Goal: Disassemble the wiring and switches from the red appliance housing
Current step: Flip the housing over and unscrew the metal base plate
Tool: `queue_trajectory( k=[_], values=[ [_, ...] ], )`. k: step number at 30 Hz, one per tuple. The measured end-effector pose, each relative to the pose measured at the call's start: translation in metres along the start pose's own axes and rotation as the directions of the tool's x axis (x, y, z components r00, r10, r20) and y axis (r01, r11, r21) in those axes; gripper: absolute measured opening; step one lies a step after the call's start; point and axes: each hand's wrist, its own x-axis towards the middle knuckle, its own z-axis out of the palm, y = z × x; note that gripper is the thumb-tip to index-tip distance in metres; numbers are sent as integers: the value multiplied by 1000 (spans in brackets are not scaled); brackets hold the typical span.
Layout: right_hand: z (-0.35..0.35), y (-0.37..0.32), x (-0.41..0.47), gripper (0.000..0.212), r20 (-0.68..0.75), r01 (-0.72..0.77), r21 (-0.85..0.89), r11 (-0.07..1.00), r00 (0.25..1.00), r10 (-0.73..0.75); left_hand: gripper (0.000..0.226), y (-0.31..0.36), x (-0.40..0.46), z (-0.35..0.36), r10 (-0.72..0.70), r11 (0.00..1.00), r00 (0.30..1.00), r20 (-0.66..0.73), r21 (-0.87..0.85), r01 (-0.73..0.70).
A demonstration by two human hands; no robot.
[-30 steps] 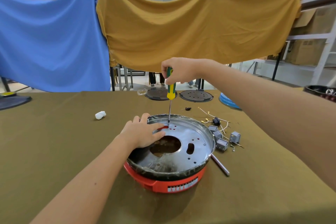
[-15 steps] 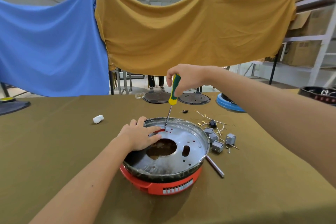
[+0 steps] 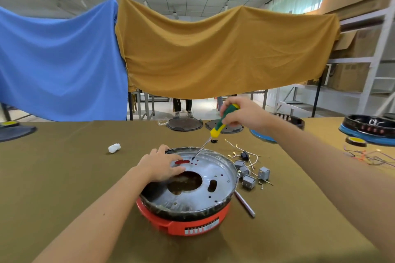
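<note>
Right hand [image 3: 242,114] has tilted the screwdriver [image 3: 222,123] it's gripping, tip now leaning off the screw just past the left hand [image 3: 160,165], spread flat on the red housing [image 3: 188,223]. Screw's probably loose.

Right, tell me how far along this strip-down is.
Done: several grey switches and loose wires already lie on the table beside the red housing. In hand: the right hand grips the screwdriver, tip down at the metal plate, which the left hand steadies. Left: the plate still sits in the housing; anything beneath it is hidden.
</note>
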Motion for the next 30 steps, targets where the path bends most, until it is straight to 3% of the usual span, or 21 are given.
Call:
queue_trajectory(
  k=[3,5,8,14,21,30],
  values=[
    [15,43,-17,21,-139,-110,320,941,977,162,59,-6,-4,-13,46,946,995,-90,-317,-72],
    [34,67,-26,20,-169,-130,573,809,947,272,54,-13,-8,-24,36,853,986,-162,-509,-114],
    [62,86,-27,21,-195,-98,769,632,905,377,42,-23,-11,-32,31,779,971,-236,-604,-171],
    [87,99,-21,29,-255,-49,743,667,901,351,10,-28,-7,-24,63,733,921,-383,-609,-304],
    [88,102,-19,29,-266,3,755,656,915,303,12,-43,-7,-4,16,623,860,-509,-668,-407],
    [87,91,-23,33,-278,40,744,667,926,254,18,-43,-12,-1,18,600,855,-518,-678,-424]
  ],
)
